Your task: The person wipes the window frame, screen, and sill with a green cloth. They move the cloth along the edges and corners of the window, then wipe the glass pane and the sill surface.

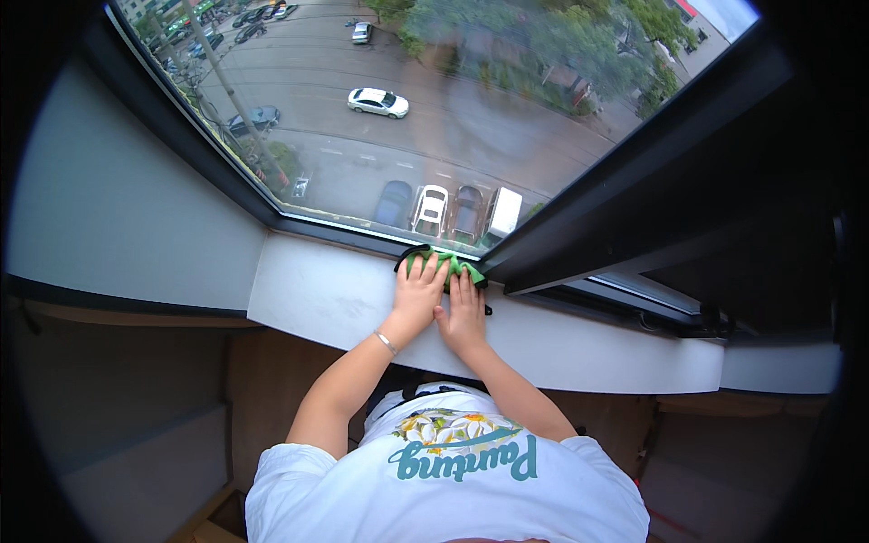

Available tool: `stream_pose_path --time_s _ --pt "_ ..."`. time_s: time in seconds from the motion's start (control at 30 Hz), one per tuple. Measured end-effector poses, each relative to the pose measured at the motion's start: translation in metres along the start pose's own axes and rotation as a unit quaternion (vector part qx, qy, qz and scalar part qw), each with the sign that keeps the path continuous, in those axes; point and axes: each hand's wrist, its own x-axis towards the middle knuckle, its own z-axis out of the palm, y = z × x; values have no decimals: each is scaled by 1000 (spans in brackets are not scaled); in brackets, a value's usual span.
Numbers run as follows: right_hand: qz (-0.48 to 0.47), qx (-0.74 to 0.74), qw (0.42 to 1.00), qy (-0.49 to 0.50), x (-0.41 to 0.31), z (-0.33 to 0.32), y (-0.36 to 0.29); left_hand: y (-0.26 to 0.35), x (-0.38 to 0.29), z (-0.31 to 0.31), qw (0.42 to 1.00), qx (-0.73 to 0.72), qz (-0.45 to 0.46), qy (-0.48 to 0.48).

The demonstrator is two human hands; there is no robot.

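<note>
A green cloth (473,273) with black edging is bunched on the white windowsill (326,285), against the lower window frame (353,234). My left hand (415,295), with a silver bracelet at the wrist, presses on the cloth's left part, its fingers spread over it. Close beside it, my right hand (464,319) has its fingertips on the cloth's right part. The thumb of the right hand touches or nearly touches the left hand. Part of the cloth is hidden under the fingers. A small black end (488,310) shows just right of the right hand.
An opened dark window sash (652,170) juts in on the right, above the sill. Beyond the glass (326,156) lie a street and parked cars far below. Grey panels (129,183) border the left side. A cardboard box (210,526) stands low at lower left.
</note>
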Motion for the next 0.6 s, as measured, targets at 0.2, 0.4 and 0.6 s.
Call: stream_pose_path --time_s 0.2,0.4,0.6 --pt "-147 15 989 -19 60 13 -56 -68 -27 -35 981 55 -185 4" --pt "-156 -4 987 -50 90 24 -90 -92 -30 -27 970 92 -215 59" --pt "-80 -11 996 -26 62 -11 -46 -35 -5 -7 990 -39 -133 10"
